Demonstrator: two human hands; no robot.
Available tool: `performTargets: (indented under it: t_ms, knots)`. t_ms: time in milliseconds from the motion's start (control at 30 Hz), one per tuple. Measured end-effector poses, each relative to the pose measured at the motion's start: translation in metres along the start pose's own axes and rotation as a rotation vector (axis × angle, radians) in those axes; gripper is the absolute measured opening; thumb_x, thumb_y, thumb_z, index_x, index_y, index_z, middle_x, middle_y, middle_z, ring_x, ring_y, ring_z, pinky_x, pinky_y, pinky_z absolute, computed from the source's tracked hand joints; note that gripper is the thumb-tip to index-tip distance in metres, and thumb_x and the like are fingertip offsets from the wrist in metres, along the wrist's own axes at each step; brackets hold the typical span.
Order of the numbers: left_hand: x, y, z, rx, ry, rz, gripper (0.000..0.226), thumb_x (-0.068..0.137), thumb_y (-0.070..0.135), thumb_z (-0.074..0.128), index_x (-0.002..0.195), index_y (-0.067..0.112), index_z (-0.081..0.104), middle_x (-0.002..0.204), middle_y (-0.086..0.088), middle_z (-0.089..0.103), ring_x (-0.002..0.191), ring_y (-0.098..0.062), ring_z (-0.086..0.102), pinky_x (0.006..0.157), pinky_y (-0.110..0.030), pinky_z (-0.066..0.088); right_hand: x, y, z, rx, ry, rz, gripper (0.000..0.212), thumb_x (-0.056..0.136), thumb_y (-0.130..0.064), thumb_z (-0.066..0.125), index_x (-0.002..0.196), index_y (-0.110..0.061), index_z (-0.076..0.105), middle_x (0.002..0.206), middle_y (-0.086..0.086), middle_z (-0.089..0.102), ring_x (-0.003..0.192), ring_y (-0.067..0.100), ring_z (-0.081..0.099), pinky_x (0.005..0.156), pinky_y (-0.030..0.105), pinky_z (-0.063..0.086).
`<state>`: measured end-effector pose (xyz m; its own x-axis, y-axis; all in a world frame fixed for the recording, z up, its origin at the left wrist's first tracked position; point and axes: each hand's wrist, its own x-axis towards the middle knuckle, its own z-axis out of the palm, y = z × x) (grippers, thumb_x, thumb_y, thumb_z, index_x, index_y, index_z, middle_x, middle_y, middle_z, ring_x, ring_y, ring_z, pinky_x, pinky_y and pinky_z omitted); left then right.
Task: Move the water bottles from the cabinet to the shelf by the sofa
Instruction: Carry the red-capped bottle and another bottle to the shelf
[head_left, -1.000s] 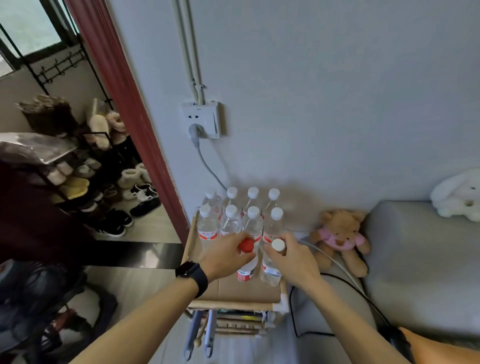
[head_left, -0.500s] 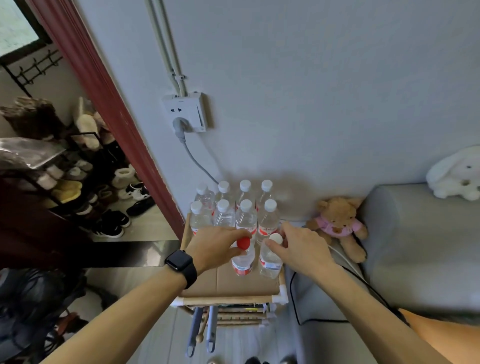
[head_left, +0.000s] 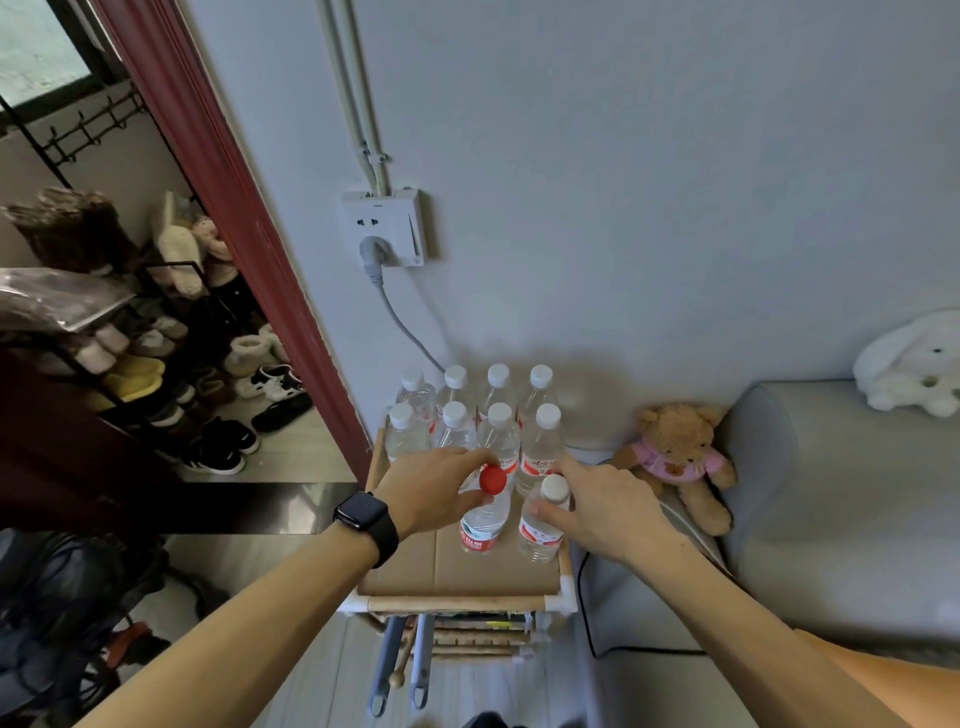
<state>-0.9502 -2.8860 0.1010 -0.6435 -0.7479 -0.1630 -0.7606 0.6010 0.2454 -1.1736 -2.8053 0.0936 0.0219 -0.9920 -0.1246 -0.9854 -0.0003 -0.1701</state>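
Note:
A small wooden shelf (head_left: 457, 603) with a cardboard top stands beside the grey sofa (head_left: 841, 499). Several clear white-capped water bottles (head_left: 498, 415) stand in two rows at its back. In front of them my left hand (head_left: 431, 483), a black watch on its wrist, grips the neck of a red-capped bottle (head_left: 483, 519) that stands on the cardboard. My right hand (head_left: 597, 504) grips the neck of a white-capped bottle (head_left: 543, 525) standing next to it on the right.
A wall socket (head_left: 387, 226) with a grey cable hangs above the shelf. A brown teddy bear (head_left: 675, 457) sits between shelf and sofa, a white plush rabbit (head_left: 914, 364) on the sofa back. Left, past a red door frame (head_left: 249, 234), stands a shoe rack (head_left: 156, 364).
The view has shifted slightly, so everything sits a little lower and to the right in the frame. Both hands stay on the same two bottles, which now stand upright on the cardboard.

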Motion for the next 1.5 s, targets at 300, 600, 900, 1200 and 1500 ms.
performTargets:
  t_ms: [300,600,900,1200,1500]
  knots:
    - [0.005,0.018,0.015,-0.219,0.132,-0.119,0.033,0.095,0.044,0.056,0.125,0.031,0.05,0.108,0.007,0.069,0.091,-0.013,0.066,0.074,-0.032,0.054,0.003,0.008,-0.003,0.118,0.037,-0.118,0.039,0.098,-0.045,0.047,0.132,-0.026,0.043,0.116,0.004,0.061,0.106,0.03,0.059,0.075,0.037,0.04]
    - [0.005,0.016,0.022,-0.387,0.209,-0.184,0.028,0.093,0.037,0.061,0.119,0.028,0.055,0.114,0.008,0.065,0.1,-0.012,0.06,0.088,-0.035,0.051,0.017,0.004,0.002,0.158,0.104,-0.106,0.027,0.097,-0.043,0.047,0.116,-0.024,0.047,0.104,0.005,0.062,0.092,0.029,0.059,0.071,0.04,0.045]
    - [0.009,0.028,0.023,-0.441,0.228,-0.168,0.028,0.095,0.03,0.061,0.122,0.026,0.055,0.12,0.007,0.063,0.097,-0.012,0.062,0.08,-0.025,0.047,0.023,0.004,-0.005,0.168,0.116,-0.115,0.034,0.097,-0.038,0.049,0.127,-0.023,0.044,0.101,0.009,0.064,0.092,0.033,0.06,0.065,0.035,0.035]
    - [0.009,0.027,0.03,-0.489,0.248,-0.186,0.031,0.094,0.033,0.063,0.123,0.027,0.055,0.123,0.008,0.063,0.1,-0.011,0.063,0.084,-0.023,0.047,0.022,0.009,-0.002,0.203,0.062,-0.093,0.047,0.093,-0.046,0.047,0.137,-0.032,0.036,0.101,0.005,0.064,0.092,0.031,0.06,0.064,0.035,0.037]
    - [0.011,0.031,0.034,-0.488,0.299,-0.188,0.033,0.094,0.037,0.062,0.124,0.03,0.054,0.122,0.007,0.064,0.1,-0.012,0.063,0.086,-0.03,0.054,0.014,0.008,0.004,0.242,0.084,-0.048,0.051,0.096,-0.039,0.05,0.142,-0.034,0.03,0.104,0.003,0.065,0.093,0.028,0.062,0.073,0.04,0.049]
